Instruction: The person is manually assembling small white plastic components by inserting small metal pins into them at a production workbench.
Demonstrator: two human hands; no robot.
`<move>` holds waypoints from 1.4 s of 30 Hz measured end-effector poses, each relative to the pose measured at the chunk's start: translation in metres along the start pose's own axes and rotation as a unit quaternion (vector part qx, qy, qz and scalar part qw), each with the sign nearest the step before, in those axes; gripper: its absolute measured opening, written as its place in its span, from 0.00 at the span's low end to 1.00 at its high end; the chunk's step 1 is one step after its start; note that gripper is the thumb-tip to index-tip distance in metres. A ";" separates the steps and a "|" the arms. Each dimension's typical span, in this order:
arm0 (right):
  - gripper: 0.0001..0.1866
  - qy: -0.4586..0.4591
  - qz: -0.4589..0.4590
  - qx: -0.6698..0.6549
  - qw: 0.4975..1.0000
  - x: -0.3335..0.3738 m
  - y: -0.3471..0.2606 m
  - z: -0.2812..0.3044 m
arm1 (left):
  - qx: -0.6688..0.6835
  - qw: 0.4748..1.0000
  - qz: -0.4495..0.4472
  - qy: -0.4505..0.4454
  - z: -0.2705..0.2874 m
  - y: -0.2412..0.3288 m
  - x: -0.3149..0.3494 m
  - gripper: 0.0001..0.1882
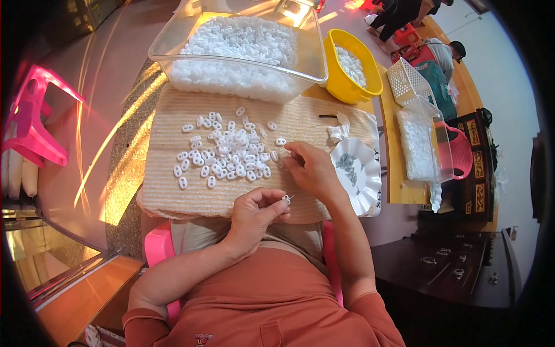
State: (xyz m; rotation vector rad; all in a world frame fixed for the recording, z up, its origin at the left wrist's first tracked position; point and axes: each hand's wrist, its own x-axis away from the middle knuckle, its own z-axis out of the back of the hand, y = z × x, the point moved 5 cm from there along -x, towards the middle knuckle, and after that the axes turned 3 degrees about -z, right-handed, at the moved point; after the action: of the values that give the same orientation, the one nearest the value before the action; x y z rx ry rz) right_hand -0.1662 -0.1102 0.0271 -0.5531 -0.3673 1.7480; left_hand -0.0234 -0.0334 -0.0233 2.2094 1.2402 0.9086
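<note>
Close to my body, my left hand (257, 217) is closed in a pinch on a small white two-hole plastic piece (286, 198). A thin tip sticks out beside that piece. Further forward, my right hand (315, 173) rests low over the striped cloth (167, 121), its fingers curled down at the right side of the loose pieces. Whatever sits between those fingertips is too small to make out. A loose pile of similar white two-hole pieces (234, 144) spreads over the cloth. One single piece (280, 141) lies just beyond my right fingertips.
A white fluted plate (370, 188) holding small dark grey bits stands right of my right hand. Behind the pile are a clear bin (315, 72) of white pieces and a yellow basin (376, 87). A pink stool (43, 124) stands left. People (433, 55) are at the far right.
</note>
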 end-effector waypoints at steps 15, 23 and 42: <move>0.14 -0.086 -0.180 -0.376 0.905 0.049 0.015 0.003 | 0.012 1.000 0.011 0.007 -0.002 0.003 0.001 0.06; 0.15 -0.091 -0.188 -0.446 0.871 0.059 0.021 -0.004 | 0.011 1.000 0.012 0.010 -0.001 0.002 0.000 0.07; 0.12 -0.080 -0.208 -0.498 0.838 0.064 0.023 -0.009 | 0.020 1.000 0.017 0.014 -0.002 0.003 0.000 0.08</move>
State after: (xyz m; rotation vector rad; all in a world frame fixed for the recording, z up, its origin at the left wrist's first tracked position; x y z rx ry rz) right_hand -0.1918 -0.0545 -0.0033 -0.9630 -1.4468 1.0703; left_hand -0.0229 -0.0350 -0.0204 2.2624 1.2466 0.9387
